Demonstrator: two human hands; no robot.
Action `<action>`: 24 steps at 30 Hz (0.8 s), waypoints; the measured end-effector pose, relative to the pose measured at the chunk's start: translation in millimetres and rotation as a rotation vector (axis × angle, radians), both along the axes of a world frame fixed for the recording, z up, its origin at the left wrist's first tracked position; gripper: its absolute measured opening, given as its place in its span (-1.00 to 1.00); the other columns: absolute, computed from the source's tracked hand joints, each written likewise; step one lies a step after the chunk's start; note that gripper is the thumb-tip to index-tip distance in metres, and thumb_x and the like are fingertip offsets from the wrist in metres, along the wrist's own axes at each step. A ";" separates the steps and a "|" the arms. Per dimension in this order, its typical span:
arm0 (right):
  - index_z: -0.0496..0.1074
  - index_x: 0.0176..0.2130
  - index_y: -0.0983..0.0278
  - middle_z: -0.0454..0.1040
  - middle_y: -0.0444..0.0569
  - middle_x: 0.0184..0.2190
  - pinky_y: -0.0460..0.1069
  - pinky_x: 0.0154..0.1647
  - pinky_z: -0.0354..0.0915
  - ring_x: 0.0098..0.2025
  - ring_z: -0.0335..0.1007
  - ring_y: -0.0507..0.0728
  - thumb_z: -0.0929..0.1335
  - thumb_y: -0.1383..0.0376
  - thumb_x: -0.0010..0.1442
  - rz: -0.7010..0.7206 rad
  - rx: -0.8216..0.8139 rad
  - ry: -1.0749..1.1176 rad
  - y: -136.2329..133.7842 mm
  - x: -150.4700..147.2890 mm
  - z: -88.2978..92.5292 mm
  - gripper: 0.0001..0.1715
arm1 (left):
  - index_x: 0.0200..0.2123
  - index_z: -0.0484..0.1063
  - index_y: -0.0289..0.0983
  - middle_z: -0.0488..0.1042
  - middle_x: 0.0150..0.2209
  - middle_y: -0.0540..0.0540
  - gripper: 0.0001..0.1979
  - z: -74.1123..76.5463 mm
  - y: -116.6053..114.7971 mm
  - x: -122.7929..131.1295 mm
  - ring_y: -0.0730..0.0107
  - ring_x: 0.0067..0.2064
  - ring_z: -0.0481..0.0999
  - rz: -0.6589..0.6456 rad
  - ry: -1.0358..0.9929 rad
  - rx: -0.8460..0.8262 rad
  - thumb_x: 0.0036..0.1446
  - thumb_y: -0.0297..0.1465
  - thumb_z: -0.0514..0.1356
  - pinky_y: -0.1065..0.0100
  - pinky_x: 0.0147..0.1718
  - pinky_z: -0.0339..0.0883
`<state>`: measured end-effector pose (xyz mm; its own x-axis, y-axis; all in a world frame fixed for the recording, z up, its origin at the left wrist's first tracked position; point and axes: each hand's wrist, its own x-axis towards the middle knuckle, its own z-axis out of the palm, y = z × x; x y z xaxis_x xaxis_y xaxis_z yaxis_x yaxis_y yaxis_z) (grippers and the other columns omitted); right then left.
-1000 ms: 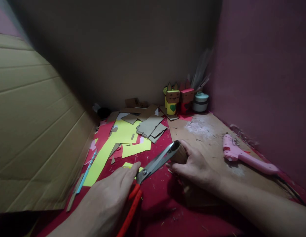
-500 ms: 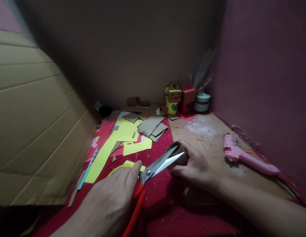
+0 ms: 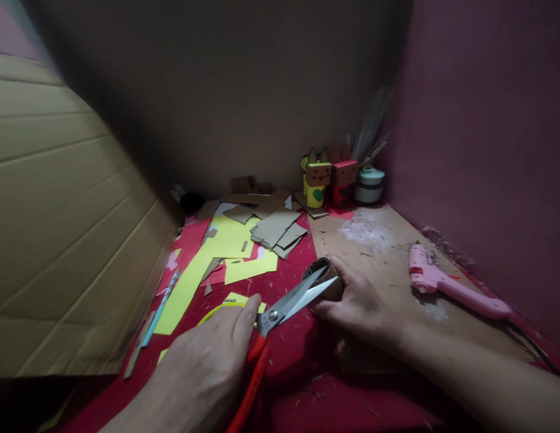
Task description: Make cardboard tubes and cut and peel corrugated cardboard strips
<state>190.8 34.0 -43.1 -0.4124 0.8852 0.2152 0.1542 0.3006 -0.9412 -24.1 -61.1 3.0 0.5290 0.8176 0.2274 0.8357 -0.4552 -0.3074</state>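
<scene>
My left hand (image 3: 212,355) is closed on the scissors (image 3: 273,316), which have red and yellow handles. Their blades point up and to the right, slightly parted. One blade lies inside the rim of a rolled cardboard tube (image 3: 331,290), the other outside along its wall. My right hand (image 3: 358,300) grips this brown tube from the right, its open end facing the scissors. Part of the tube is hidden by my fingers and the blades.
Yellow paper (image 3: 187,288) and cardboard scraps (image 3: 277,228) lie behind the hands. A pink glue gun (image 3: 446,285) rests on a cardboard sheet (image 3: 388,264) at right. Farther back stand yellow (image 3: 316,195) and red (image 3: 344,180) figures and a lidded jar (image 3: 369,185). A large cardboard panel (image 3: 67,228) rises at left.
My left hand and the scissors have shifted very slightly to the right. The blades stay around the tube's rim, and my right hand keeps its hold.
</scene>
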 end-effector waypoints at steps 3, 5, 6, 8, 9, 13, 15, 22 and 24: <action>0.27 -0.33 0.24 0.33 -0.23 -0.51 -0.13 -0.54 0.21 -0.51 0.23 -0.03 0.41 0.39 -0.08 -0.001 0.013 -0.005 -1.5 0.4 2.8 -0.71 | -0.09 0.34 -0.50 0.48 -0.40 -0.25 -0.64 0.2 0.8 -0.3 0.26 -0.46 0.49 -0.020 -0.014 0.021 0.11 -0.60 -0.12 0.35 -0.59 0.36; 0.27 -0.33 0.24 0.31 -0.23 -0.51 -0.12 -0.53 0.20 -0.50 0.21 -0.03 0.41 0.36 -0.06 0.000 0.030 -0.010 -2.7 0.9 3.8 -0.74 | -0.12 0.36 -0.49 0.48 -0.38 -0.28 -0.66 0.1 1.3 -0.8 0.23 -0.42 0.51 -0.013 -0.012 0.016 0.12 -0.59 -0.11 0.35 -0.58 0.36; 0.27 -0.34 0.24 0.30 -0.23 -0.51 -0.12 -0.53 0.19 -0.51 0.20 -0.03 0.41 0.35 -0.05 0.000 0.038 -0.013 -3.1 1.0 4.0 -0.74 | -0.14 0.38 -0.48 0.49 -0.37 -0.28 -0.66 -0.1 1.5 -1.0 0.22 -0.41 0.51 -0.002 -0.008 0.011 0.13 -0.59 -0.11 0.36 -0.59 0.35; 0.27 -0.33 0.25 0.30 -0.23 -0.51 -0.12 -0.53 0.18 -0.50 0.19 -0.03 0.41 0.34 -0.04 0.003 0.045 -0.020 -3.1 1.1 3.7 -0.75 | -0.16 0.40 -0.48 0.49 -0.37 -0.30 -0.67 -0.6 1.4 -1.4 0.22 -0.42 0.51 0.013 0.000 0.004 0.14 -0.58 -0.12 0.38 -0.63 0.32; 0.27 -0.33 0.25 0.30 -0.23 -0.51 -0.12 -0.52 0.18 -0.50 0.19 -0.02 0.41 0.34 -0.04 0.005 0.045 -0.025 -2.9 1.1 3.6 -0.75 | -0.16 0.40 -0.48 0.49 -0.36 -0.31 -0.66 -0.9 1.2 -1.5 0.22 -0.42 0.51 0.016 0.001 -0.002 0.14 -0.57 -0.12 0.38 -0.63 0.31; 0.26 -0.34 0.25 0.30 -0.21 -0.49 -0.10 -0.48 0.20 -0.47 0.20 -0.01 0.41 0.34 -0.04 0.006 0.038 -0.041 -1.6 0.5 3.5 -0.75 | -0.15 0.41 -0.48 0.49 -0.37 -0.31 -0.64 -1.2 -0.3 -0.5 0.24 -0.44 0.50 0.033 -0.011 -0.031 0.15 -0.56 -0.14 0.35 -0.60 0.33; 0.26 -0.34 0.25 0.30 -0.21 -0.49 -0.10 -0.48 0.20 -0.48 0.19 -0.01 0.41 0.34 -0.04 0.012 0.029 -0.047 -1.7 0.3 4.1 -0.74 | -0.14 0.41 -0.46 0.48 -0.39 -0.28 -0.62 -0.8 -0.1 0.9 0.24 -0.45 0.49 0.068 -0.018 -0.073 0.15 -0.55 -0.15 0.34 -0.59 0.34; 0.26 -0.34 0.25 0.31 -0.21 -0.49 -0.11 -0.49 0.20 -0.48 0.20 -0.01 0.40 0.34 -0.04 0.022 0.012 -0.046 -2.9 0.9 6.0 -0.75 | -0.11 0.40 -0.42 0.49 -0.28 -0.31 -0.61 1.4 1.5 3.4 0.26 -0.36 0.50 0.146 -0.065 -0.194 0.18 -0.53 -0.16 0.37 -0.53 0.33; 0.26 -0.33 0.25 0.30 -0.21 -0.49 -0.11 -0.48 0.20 -0.48 0.20 -0.01 0.41 0.34 -0.05 0.021 0.001 -0.050 -2.5 1.0 6.1 -0.73 | -0.09 0.39 -0.42 0.48 -0.31 -0.28 -0.61 2.2 0.3 2.6 0.28 -0.41 0.48 0.150 -0.062 -0.211 0.19 -0.52 -0.17 0.37 -0.55 0.32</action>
